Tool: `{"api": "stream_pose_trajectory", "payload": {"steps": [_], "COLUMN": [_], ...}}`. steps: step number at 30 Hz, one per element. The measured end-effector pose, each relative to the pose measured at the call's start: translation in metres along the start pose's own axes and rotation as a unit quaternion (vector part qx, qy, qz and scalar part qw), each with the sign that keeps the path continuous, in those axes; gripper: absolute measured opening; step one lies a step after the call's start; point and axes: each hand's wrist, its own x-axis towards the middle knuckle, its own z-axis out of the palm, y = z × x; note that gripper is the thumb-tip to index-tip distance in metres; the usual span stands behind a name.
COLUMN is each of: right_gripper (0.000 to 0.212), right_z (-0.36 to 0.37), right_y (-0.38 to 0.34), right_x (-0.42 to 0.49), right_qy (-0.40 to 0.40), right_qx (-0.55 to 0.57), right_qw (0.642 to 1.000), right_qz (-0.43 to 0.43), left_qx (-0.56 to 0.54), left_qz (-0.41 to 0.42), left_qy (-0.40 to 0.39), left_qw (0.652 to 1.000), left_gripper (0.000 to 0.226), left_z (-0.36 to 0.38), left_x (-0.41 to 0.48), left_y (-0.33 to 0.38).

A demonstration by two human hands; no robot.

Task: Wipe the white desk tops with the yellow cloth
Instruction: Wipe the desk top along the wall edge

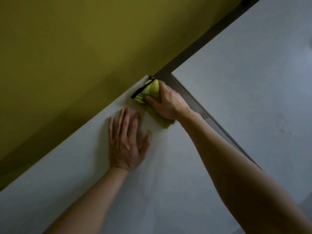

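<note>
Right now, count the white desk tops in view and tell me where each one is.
2. The near desk top lies under the left hand and right hand; the second desk top sits to its right, across a dark gap. Others may lie off-frame.

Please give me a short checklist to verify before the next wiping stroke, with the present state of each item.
1. The right hand holds the yellow cloth firmly: ok, thumb and fingers are curled round it.
2. The cloth is on the near desk top: ok, at its far corner by the wall.
3. The left hand is out of the cloth's way: ok, it rests flat on the desk, apart from the cloth.
4. The path is free of the black fitting at the corner: not ok, the cloth lies against it and might catch.
5. The second desk top on the right is already wiped: cannot tell.
</note>
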Motion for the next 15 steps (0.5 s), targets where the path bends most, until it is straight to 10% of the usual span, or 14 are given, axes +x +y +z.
{"api": "stream_pose_trajectory", "payload": {"steps": [10, 15], "right_gripper": [0.065, 0.063], "right_z": [-0.005, -0.003], "right_y": [0.074, 0.027], "right_x": [-0.202, -0.067], "right_qy": [0.061, 0.031], "right_qx": [-0.002, -0.023], "right_qw": [0.996, 0.999], "right_qz": [0.059, -0.026], "left_qx": [-0.007, 0.012], "left_qz": [0.001, 0.006], "left_qy": [-0.001, 0.003], "left_qw": [1.0, 1.0], "left_gripper": [0.076, 0.073], "left_z": [-0.003, -0.003], "left_x": [0.002, 0.004], "left_y": [0.005, 0.002]}}
